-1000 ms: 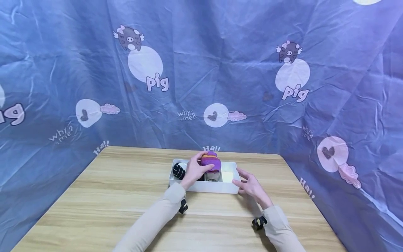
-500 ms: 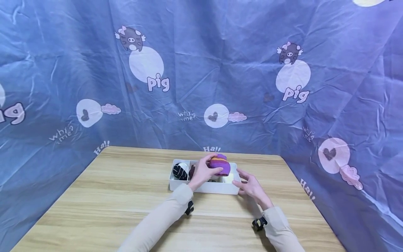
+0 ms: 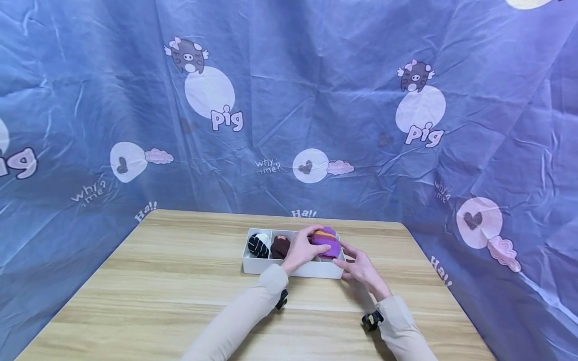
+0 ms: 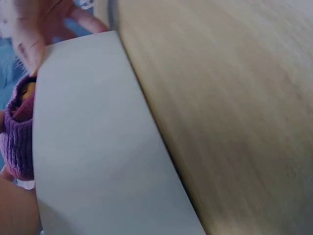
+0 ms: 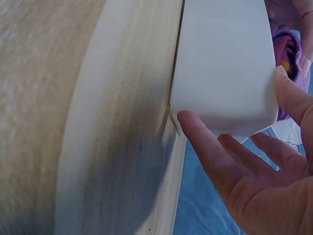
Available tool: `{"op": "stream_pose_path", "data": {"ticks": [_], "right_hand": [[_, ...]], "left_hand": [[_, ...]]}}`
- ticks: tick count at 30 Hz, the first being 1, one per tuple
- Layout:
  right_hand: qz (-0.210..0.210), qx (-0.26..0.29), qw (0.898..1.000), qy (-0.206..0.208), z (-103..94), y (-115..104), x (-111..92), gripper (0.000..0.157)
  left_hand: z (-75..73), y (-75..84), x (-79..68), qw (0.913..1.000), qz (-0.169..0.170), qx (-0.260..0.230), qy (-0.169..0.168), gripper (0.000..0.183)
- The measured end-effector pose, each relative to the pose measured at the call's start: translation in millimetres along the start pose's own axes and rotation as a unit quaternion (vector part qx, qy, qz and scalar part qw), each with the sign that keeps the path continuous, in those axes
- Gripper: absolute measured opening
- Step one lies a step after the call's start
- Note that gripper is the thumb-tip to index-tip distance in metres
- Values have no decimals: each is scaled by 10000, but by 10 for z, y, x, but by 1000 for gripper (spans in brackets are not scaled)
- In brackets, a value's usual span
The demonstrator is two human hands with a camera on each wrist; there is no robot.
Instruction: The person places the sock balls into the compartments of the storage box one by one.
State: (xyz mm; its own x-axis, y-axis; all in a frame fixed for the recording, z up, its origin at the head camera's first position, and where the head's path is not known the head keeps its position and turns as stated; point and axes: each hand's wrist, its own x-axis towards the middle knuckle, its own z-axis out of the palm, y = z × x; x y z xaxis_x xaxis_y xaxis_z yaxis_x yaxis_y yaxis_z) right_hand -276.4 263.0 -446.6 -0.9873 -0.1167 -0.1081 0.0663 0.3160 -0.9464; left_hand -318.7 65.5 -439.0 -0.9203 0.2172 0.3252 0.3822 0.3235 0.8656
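My left hand [image 3: 301, 250] grips a rolled-up sock [image 3: 329, 244], purple with orange and dark pink bands. It is low over the right-end compartment of a long white divided box [image 3: 307, 269]. In the left wrist view the sock [image 4: 18, 147] shows ribbed knit behind the box's front wall [image 4: 102, 137]. My right hand [image 3: 363, 265] holds the right end of that box, thumb at the rim and fingers against the outside, as the right wrist view shows.
A black-and-white rolled sock [image 3: 259, 246] lies in the leftmost compartment, a dark brown one [image 3: 280, 246] beside it. The left hand covers most of the third compartment. The box stands toward the back of a wooden table [image 3: 135, 291], before a blue curtain [image 3: 280, 120].
The left hand has moved right and slightly down with the purple sock, from over the third compartment to the right-end one. The brown sock has come into view. The right hand stays put.
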Motion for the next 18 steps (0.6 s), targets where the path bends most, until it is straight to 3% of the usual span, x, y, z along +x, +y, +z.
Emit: {"op": "stream_pose_path", "data": {"ticks": [18], "right_hand": [[62,-7,10000,-69,-20,-19,-4,77]], "left_hand": [[165,65,17,9961,9,873,131,46]]}}
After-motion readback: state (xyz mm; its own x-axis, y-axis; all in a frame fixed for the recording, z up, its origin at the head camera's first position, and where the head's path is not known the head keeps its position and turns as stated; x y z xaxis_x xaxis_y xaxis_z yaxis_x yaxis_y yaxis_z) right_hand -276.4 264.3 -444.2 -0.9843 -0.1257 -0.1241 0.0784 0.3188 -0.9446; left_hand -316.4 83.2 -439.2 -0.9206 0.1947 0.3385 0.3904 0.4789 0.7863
